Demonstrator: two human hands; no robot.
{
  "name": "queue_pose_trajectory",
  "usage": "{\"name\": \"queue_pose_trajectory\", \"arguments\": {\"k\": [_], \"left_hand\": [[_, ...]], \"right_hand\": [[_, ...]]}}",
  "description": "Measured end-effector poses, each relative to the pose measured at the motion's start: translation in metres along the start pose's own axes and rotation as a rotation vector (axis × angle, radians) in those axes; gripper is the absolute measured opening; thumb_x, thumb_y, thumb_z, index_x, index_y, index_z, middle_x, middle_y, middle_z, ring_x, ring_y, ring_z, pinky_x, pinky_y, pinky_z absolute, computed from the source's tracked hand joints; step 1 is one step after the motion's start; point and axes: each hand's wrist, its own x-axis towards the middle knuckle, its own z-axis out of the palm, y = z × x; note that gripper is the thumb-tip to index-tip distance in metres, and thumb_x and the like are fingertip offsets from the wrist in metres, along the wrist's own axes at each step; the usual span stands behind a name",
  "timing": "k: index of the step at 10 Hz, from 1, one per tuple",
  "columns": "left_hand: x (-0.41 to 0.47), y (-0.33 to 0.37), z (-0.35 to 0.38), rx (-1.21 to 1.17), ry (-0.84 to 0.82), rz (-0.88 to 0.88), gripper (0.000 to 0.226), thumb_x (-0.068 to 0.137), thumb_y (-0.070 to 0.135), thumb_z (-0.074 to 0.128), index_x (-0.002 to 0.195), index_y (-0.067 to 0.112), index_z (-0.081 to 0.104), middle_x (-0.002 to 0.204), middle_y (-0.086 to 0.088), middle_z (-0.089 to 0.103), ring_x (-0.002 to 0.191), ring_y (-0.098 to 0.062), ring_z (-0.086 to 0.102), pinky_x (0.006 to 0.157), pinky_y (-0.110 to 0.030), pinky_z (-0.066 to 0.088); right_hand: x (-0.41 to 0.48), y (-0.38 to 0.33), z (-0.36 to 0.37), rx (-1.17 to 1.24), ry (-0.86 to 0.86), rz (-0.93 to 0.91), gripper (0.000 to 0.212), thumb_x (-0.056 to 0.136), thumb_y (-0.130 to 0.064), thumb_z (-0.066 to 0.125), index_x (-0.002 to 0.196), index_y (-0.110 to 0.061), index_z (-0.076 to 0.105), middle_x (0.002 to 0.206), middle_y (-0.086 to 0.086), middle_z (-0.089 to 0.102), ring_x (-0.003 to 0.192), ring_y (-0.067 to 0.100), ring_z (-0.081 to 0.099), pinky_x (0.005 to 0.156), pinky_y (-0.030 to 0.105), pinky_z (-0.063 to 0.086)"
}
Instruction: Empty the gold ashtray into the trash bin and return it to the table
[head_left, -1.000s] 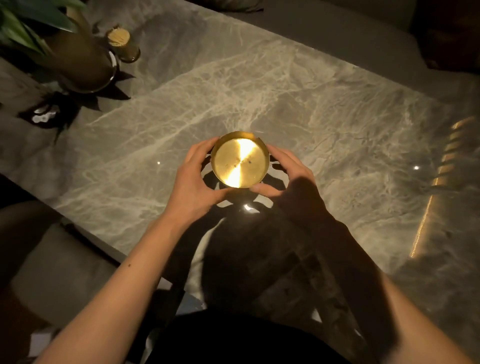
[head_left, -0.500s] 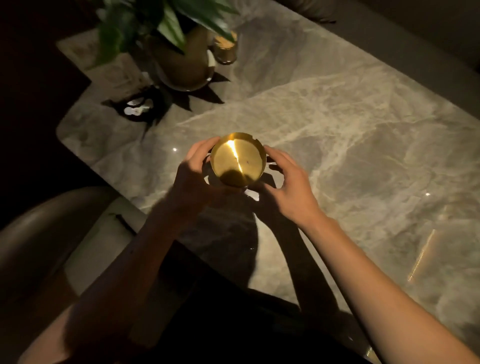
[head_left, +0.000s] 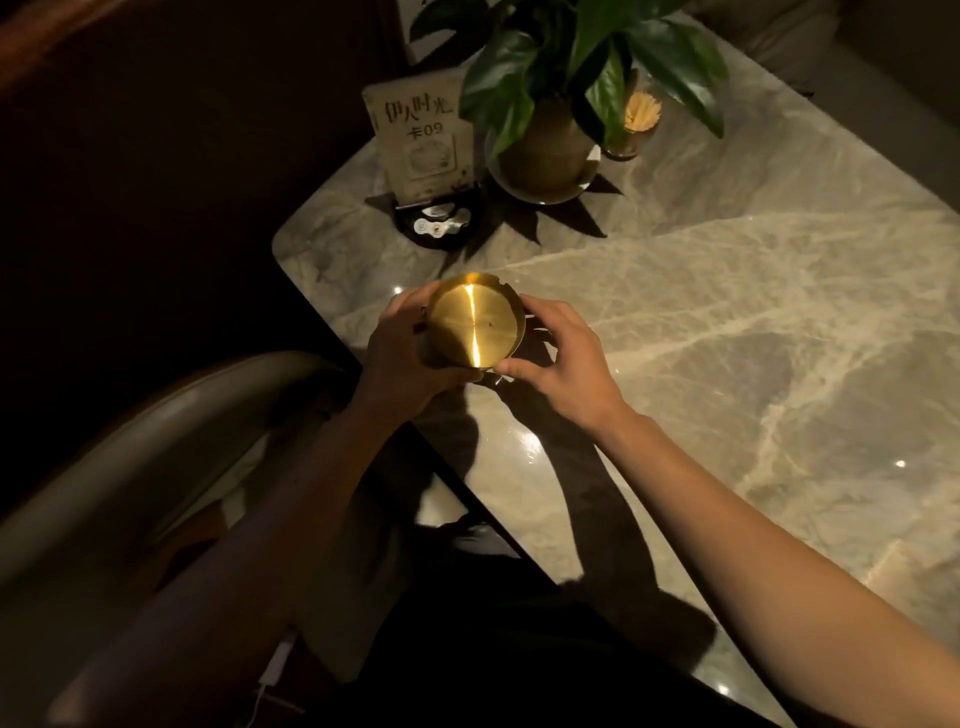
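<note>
Head view: gold ashtray held w/ both hands above marble worktop near its left edge. Left hand fingers wrap its left side; right hand fingers pinch right rim. Potted plant behind.

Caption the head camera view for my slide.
Both hands, left and right, hold the gold ashtray over the marble table.

Only readable thing is the table sign standing by the plant pot: it's showing "伊人时光" with "卡09" under it. Smaller print below is looking too blurry.
</note>
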Motion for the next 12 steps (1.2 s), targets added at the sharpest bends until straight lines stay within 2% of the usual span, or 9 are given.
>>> {"name": "queue_pose_trajectory", "arguments": {"k": [1, 2, 3, 4, 6, 8, 10, 11, 12], "left_hand": [[0.007, -0.011, -0.004, 0.004, -0.003, -0.047, 0.105, 0.048, 0.033, 0.094, 0.139, 0.013, 0.045, 0.141, -0.009, 0.047, 0.124, -0.022, 0.05, 0.096, -0.022, 0.047], [0.019, -0.025, -0.007, -0.017, 0.02, -0.074, 0.106, 0.048, 0.043, 0.086, 0.138, 0.01, 0.043, 0.136, -0.008, 0.045, 0.122, -0.021, 0.048, 0.095, -0.026, 0.048], [0.028, -0.034, -0.009, 0.003, 0.05, -0.068, 0.105, 0.046, 0.046, 0.083, 0.138, 0.01, 0.044, 0.127, 0.0, 0.043, 0.12, -0.024, 0.05, 0.095, -0.039, 0.05], [0.041, -0.043, -0.012, 0.051, 0.094, -0.061, 0.104, 0.046, 0.036, 0.088, 0.136, 0.006, 0.045, 0.121, 0.004, 0.039, 0.119, -0.03, 0.051, 0.096, -0.04, 0.049], [0.049, -0.065, -0.01, 0.035, 0.117, -0.052, 0.105, 0.05, 0.048, 0.082, 0.136, 0.001, 0.044, 0.13, -0.016, 0.047, 0.119, -0.031, 0.052, 0.096, -0.048, 0.051], [0.051, -0.067, -0.008, -0.035, 0.1, -0.103, 0.105, 0.049, 0.047, 0.082, 0.139, 0.009, 0.043, 0.134, -0.008, 0.046, 0.123, -0.028, 0.051, 0.102, -0.048, 0.047], [0.043, -0.063, -0.013, -0.088, 0.09, -0.141, 0.107, 0.054, 0.044, 0.085, 0.144, 0.01, 0.038, 0.141, -0.012, 0.046, 0.128, -0.023, 0.05, 0.105, -0.04, 0.048], [0.039, -0.057, -0.016, -0.081, 0.125, -0.116, 0.104, 0.059, 0.041, 0.085, 0.144, 0.007, 0.038, 0.142, -0.015, 0.046, 0.129, -0.021, 0.048, 0.107, -0.031, 0.044], [0.031, -0.043, -0.014, -0.065, 0.224, -0.022, 0.073, 0.075, 0.025, 0.079, 0.136, 0.004, 0.047, 0.135, -0.016, 0.052, 0.122, -0.017, 0.05, 0.099, -0.013, 0.041]], "right_hand": [[0.015, -0.002, 0.011, -0.028, -0.021, 0.013, 0.081, 0.069, -0.031, 0.085, 0.139, -0.012, 0.048, 0.128, 0.007, 0.055, 0.115, 0.017, 0.054, 0.104, 0.032, 0.043], [0.039, -0.003, 0.023, -0.084, -0.053, 0.013, 0.081, 0.071, -0.028, 0.084, 0.14, -0.01, 0.046, 0.131, 0.01, 0.054, 0.119, 0.021, 0.052, 0.104, 0.028, 0.039], [0.056, -0.003, 0.03, -0.134, -0.081, 0.005, 0.081, 0.072, -0.028, 0.083, 0.14, -0.007, 0.045, 0.133, 0.012, 0.053, 0.124, 0.024, 0.05, 0.104, 0.024, 0.034], [0.078, -0.005, 0.036, -0.173, -0.108, 0.006, 0.08, 0.073, -0.026, 0.082, 0.141, -0.008, 0.044, 0.133, 0.011, 0.052, 0.124, 0.022, 0.049, 0.101, 0.02, 0.032], [0.1, -0.004, 0.046, -0.242, -0.14, 0.009, 0.08, 0.074, -0.027, 0.082, 0.143, -0.01, 0.044, 0.134, 0.01, 0.053, 0.124, 0.02, 0.049, 0.097, 0.016, 0.03], [0.101, -0.003, 0.052, -0.271, -0.152, 0.035, 0.078, 0.076, -0.025, 0.08, 0.143, -0.009, 0.042, 0.134, 0.011, 0.052, 0.126, 0.023, 0.049, 0.1, 0.019, 0.031], [0.095, -0.009, 0.051, -0.26, -0.152, 0.052, 0.075, 0.08, -0.022, 0.076, 0.144, -0.008, 0.04, 0.138, 0.014, 0.052, 0.13, 0.027, 0.047, 0.105, 0.026, 0.033], [0.089, -0.009, 0.049, -0.242, -0.142, 0.053, 0.07, 0.084, -0.022, 0.072, 0.144, -0.008, 0.039, 0.139, 0.015, 0.051, 0.13, 0.027, 0.048, 0.106, 0.027, 0.034], [0.073, -0.007, 0.042, -0.131, -0.1, 0.101, 0.06, 0.091, -0.022, 0.064, 0.144, -0.008, 0.039, 0.143, 0.014, 0.05, 0.131, 0.025, 0.05, 0.112, 0.036, 0.04]]}}
